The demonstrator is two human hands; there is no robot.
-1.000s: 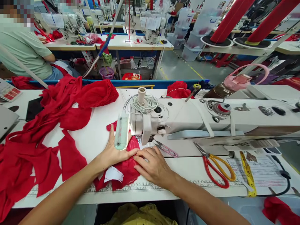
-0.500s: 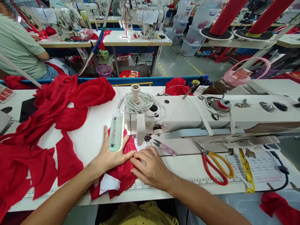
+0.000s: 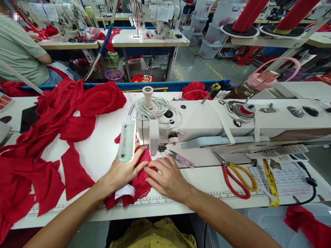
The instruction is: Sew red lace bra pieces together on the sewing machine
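A piece of red lace-edged fabric (image 3: 142,175) lies under the head of a white sewing machine (image 3: 165,129). My left hand (image 3: 122,174) rests flat on its left side, fingers apart, some of them hidden behind a pale green clear guard (image 3: 127,141). Stretched over the right edge of the cloth are the spread fingers of my right hand (image 3: 168,177), close to the presser foot. My two hands nearly meet at the fingertips. A white paper piece (image 3: 125,190) sticks out of the fabric below my left hand. The needle point is hidden.
Thread snips (image 3: 182,159) and orange-and-red-handled scissors (image 3: 235,175) lie right of my hands. A yellow tape measure (image 3: 271,186) crosses a written sheet. Red cloth pieces (image 3: 74,172) cover the left side. Another person (image 3: 23,51) sits beyond the table.
The red fabric has slid forward under the machine head, and its far edge now shows left of the guard. My left hand's fingers have come closer together; the white paper is more covered.
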